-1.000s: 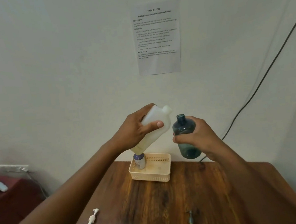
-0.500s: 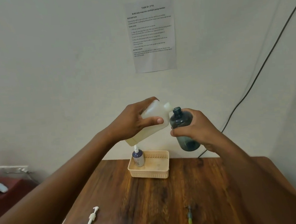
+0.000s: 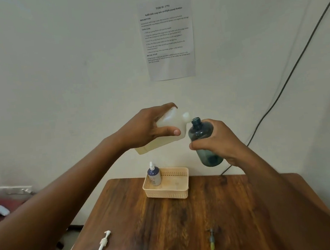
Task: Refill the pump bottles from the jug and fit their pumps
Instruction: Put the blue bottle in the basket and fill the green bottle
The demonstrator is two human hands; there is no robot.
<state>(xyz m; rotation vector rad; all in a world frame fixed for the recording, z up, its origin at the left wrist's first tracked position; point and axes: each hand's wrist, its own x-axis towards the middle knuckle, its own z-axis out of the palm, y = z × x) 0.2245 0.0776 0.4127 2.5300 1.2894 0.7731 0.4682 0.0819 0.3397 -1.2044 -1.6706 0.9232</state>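
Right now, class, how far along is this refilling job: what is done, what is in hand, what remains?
Done: one small purple bottle, pump fitted, stands in the beige basket.

In hand: the left hand tilts the white jug, spout at the mouth of the blue bottle gripped by the right hand; no stream is discernible.

Left: filling it and fitting a pump; a white pump and a darker one lie on the table.

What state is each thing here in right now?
Jug: tilted, spout at the bottle's mouth, gripped by the left hand.
Blue bottle: uncapped, held by the right hand.
Small bottle: upright in the basket, pump fitted.
White pump: lying loose on the table.
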